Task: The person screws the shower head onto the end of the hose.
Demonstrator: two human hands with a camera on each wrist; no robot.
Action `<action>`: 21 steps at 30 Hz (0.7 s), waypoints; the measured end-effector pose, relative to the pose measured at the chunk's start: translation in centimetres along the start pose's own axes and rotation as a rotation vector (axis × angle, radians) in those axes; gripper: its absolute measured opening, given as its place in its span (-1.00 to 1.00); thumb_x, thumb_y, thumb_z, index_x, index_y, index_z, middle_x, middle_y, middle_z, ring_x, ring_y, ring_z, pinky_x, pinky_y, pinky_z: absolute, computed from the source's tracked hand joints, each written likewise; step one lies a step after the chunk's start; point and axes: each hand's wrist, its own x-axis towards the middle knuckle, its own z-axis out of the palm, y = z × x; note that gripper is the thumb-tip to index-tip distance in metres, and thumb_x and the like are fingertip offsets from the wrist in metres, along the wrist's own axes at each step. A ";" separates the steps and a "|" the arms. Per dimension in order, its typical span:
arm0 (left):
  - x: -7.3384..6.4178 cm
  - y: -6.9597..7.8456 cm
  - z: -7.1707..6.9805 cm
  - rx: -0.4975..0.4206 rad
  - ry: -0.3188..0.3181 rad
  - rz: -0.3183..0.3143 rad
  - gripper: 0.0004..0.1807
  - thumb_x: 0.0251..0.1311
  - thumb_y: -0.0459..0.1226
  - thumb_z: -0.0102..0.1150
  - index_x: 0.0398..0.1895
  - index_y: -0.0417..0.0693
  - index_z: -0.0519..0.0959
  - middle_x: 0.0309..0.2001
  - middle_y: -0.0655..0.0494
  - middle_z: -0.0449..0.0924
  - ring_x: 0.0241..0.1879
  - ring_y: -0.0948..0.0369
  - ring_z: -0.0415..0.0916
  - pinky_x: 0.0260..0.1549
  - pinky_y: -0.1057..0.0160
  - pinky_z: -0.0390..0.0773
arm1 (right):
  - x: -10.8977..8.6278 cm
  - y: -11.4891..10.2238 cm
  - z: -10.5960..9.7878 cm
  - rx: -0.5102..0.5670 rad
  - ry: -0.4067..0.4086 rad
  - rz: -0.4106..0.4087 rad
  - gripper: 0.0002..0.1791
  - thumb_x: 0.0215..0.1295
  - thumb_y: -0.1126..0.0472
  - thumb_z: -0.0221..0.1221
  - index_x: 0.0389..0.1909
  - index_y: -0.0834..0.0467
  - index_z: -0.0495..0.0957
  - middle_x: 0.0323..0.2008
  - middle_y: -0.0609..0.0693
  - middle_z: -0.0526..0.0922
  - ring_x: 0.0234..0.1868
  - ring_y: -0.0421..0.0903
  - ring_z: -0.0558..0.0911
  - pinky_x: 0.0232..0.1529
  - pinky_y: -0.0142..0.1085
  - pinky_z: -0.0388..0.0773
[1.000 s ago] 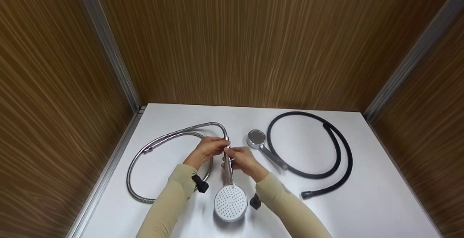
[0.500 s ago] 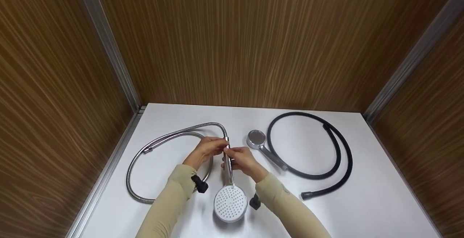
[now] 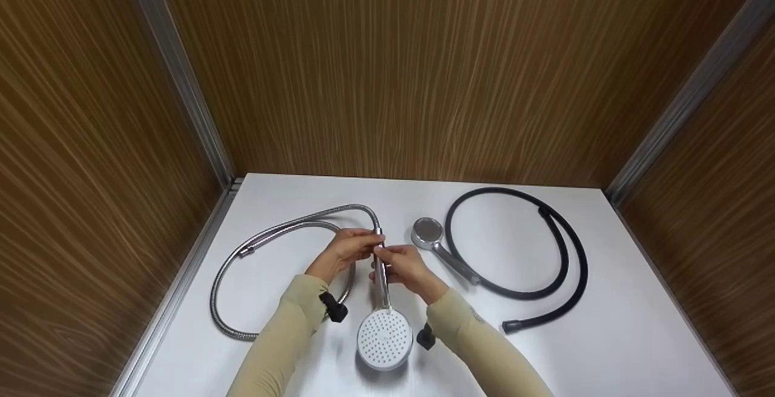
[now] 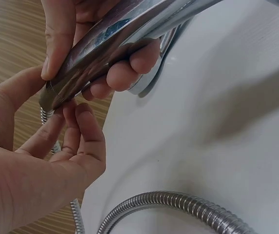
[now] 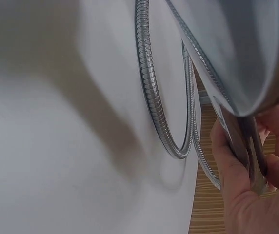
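A chrome hand shower (image 3: 384, 339) with a round white spray face points its head towards the person, face up. My right hand (image 3: 410, 267) grips its handle near the far end, thumb on top and fingers underneath. At that end my left hand (image 3: 346, 249) pinches the metal end fitting (image 4: 48, 97) of a silver shower hose (image 3: 352, 206) between thumb and fingers. Fitting and handle meet end to end in the left wrist view. From there the hose bends left and loops over the white table. In the right wrist view the back of the shower head (image 5: 232, 44) hides part of the hands.
Right of the hands lies a second, smaller hand shower (image 3: 428, 230) with a grey face. Beside it a black hose (image 3: 493, 189) is coiled in a loop. The silver hose's other end (image 3: 247, 251) lies at the left. Wood-grain panels (image 3: 387, 70) enclose the table (image 3: 605, 348).
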 end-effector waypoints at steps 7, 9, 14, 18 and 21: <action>0.1 0.0 0.0 -0.025 0.014 0.014 -0.93 0.17 -0.36 0.49 -0.33 -0.09 0.75 -0.50 0.24 0.72 -0.46 0.35 0.63 -0.33 0.37 0.56 | 0.2 0.0 0.0 0.001 0.007 -0.004 -0.77 0.58 0.20 0.14 -0.14 0.34 0.57 -0.52 -0.04 0.61 -0.49 -0.06 0.77 -0.31 -0.20 0.79; 0.1 0.0 0.0 -0.027 0.017 0.013 -0.95 0.16 -0.37 0.49 -0.36 -0.08 0.76 -0.51 0.24 0.72 -0.47 0.35 0.63 -0.34 0.37 0.56 | 0.2 0.0 0.0 0.001 0.008 -0.004 -0.76 0.58 0.20 0.14 -0.14 0.35 0.58 -0.52 -0.04 0.61 -0.49 -0.05 0.77 -0.30 -0.20 0.79; 0.3 0.0 0.0 -0.032 0.018 0.015 -0.90 0.17 -0.39 0.43 -0.47 -0.04 0.75 -0.52 0.23 0.71 -0.48 0.35 0.62 -0.33 0.37 0.58 | 0.3 0.0 0.0 0.000 0.009 -0.004 -0.76 0.59 0.18 0.15 -0.16 0.32 0.58 -0.49 -0.02 0.61 -0.48 -0.04 0.77 -0.28 -0.18 0.80; 0.4 0.1 0.0 -0.037 0.015 0.018 -0.89 0.19 -0.40 0.38 -0.45 -0.05 0.73 -0.51 0.23 0.70 -0.46 0.34 0.62 -0.30 0.37 0.60 | 0.4 -0.1 0.0 0.002 0.007 -0.003 -0.77 0.58 0.18 0.15 -0.17 0.30 0.58 -0.47 -0.01 0.61 -0.47 -0.04 0.77 -0.27 -0.16 0.80; 0.3 0.2 -0.1 -0.031 0.009 0.018 -0.97 0.21 -0.39 0.40 -0.36 -0.09 0.73 -0.49 0.23 0.70 -0.45 0.34 0.63 -0.26 0.35 0.61 | 0.5 -0.2 0.0 0.007 0.003 0.001 -0.75 0.58 0.19 0.15 -0.12 0.35 0.57 -0.49 -0.03 0.62 -0.48 -0.04 0.77 -0.28 -0.18 0.80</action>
